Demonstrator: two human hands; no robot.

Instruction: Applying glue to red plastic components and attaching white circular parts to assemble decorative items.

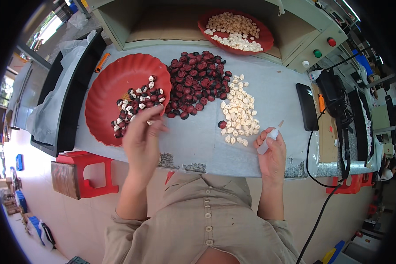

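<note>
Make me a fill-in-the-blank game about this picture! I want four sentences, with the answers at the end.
1. The right hand holds a small bottle whose colour is ____.
2. The big tray near the left hand is coloured ____.
3. The nearer pile of pale pieces lies on the ____ side of the dark red heap.
4. The phone has a screen that looks ____ in colour.

Missing words: white; red; right; black.
</note>
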